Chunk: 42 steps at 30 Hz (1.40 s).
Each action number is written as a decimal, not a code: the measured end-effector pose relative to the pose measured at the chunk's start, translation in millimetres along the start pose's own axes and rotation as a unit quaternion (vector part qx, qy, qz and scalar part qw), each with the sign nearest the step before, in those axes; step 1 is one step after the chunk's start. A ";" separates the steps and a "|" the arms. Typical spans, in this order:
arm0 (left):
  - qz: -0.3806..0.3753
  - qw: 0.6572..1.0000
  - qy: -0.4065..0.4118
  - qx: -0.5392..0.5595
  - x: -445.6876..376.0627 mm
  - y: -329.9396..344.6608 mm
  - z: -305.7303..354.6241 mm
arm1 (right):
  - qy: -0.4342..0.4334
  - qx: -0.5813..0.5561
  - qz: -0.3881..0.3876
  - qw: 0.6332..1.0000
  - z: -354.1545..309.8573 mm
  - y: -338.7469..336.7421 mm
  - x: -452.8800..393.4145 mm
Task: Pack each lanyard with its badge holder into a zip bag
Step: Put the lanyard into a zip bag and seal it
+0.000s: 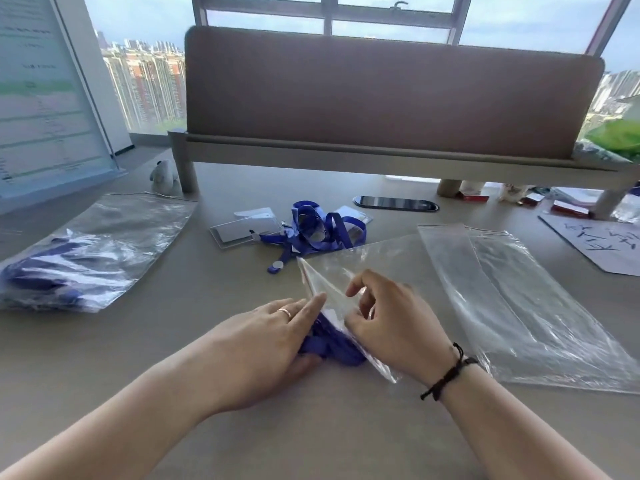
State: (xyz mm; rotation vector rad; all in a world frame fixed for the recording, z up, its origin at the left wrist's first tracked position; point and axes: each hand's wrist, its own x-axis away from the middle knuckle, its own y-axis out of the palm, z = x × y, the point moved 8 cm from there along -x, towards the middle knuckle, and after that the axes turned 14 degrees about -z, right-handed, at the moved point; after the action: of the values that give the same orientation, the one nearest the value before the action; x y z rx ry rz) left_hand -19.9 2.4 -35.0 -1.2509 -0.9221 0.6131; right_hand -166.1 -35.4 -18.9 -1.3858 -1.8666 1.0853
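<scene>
I am looking at an office, high up in a tower. The desk (346,427) is a pale worktop, and a felt divider (391,95) stands along its far edge on a raised shelf. Behind the divider a window (329,19) shows apartment blocks and sky. Left of the divider a board (45,98) with printed charts leans upright. In front of the divider a cable port (396,203) is set into the desk. Right of the divider, under the shelf, sit small boxes (568,208), and a sheet (602,242) with brush writing lies nearby.
</scene>
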 end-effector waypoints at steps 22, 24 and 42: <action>0.089 0.988 -0.098 0.077 26.2 -32.0 -46.4 | 0.033 -0.001 -0.011 0.999 5.9 2.0 2.3; 0.091 0.989 -0.079 0.083 27.4 -30.4 -45.4 | 0.029 -0.003 -0.010 1.000 5.4 3.1 1.8; 0.246 0.925 0.217 0.191 27.4 -39.1 -0.1 | -0.076 -0.195 -0.097 0.973 -6.9 12.6 -3.3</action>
State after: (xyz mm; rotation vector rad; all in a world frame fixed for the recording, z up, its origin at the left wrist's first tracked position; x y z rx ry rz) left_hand -9.1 15.5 9.6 -1.1917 -0.0965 0.8187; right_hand -153.2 -34.9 -26.2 -1.3148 -2.3673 0.7721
